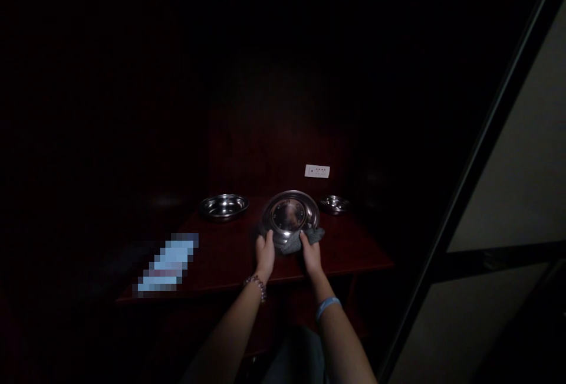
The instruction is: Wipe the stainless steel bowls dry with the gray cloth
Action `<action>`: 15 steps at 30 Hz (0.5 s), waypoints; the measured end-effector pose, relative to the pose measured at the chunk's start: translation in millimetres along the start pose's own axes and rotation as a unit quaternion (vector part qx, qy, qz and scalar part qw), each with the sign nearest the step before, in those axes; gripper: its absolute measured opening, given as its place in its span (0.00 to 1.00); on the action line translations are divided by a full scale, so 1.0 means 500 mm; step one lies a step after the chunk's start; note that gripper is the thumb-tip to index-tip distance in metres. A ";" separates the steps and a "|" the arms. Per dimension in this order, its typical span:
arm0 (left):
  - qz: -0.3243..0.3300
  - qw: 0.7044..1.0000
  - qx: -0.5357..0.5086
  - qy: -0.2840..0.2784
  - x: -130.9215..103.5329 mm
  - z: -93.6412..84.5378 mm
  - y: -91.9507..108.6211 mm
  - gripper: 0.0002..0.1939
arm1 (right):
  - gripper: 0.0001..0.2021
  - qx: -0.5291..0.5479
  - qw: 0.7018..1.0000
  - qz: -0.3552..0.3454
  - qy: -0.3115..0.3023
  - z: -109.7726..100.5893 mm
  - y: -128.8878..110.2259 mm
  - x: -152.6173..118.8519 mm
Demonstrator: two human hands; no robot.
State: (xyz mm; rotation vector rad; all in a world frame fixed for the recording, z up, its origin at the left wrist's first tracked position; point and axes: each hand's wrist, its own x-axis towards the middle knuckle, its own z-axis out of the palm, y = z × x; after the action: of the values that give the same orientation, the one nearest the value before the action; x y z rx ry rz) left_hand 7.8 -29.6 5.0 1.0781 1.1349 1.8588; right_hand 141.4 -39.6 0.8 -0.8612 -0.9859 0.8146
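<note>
A shiny round steel dish is tilted up above the dark red desk, its flat centre ringed with small dark marks. My left hand grips its lower left rim, the thumb on the near face and the fingers hidden behind. At the lower right rim, my right hand is closed on a grey cloth pressed against the dish. Another steel dish lies on the desk to the left. To the right sits a smaller steel bowl, partly behind the held dish.
The dark red desk has its front edge just below my hands. A pixelated light-blue patch covers something at its left. Above the desk is a white wall socket. A dark-framed pale panel slants along the right. Surroundings are very dark.
</note>
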 end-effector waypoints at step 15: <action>0.016 0.992 0.014 -0.126 -0.021 0.002 0.034 0.23 | 0.29 0.006 0.999 -0.016 0.048 -0.010 0.032 0.020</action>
State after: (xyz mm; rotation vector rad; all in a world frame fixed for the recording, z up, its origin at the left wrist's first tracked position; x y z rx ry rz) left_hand 10.9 -44.5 17.7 1.3112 1.0038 1.6787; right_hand 146.5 -25.1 -11.2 -0.8652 -0.9072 0.7449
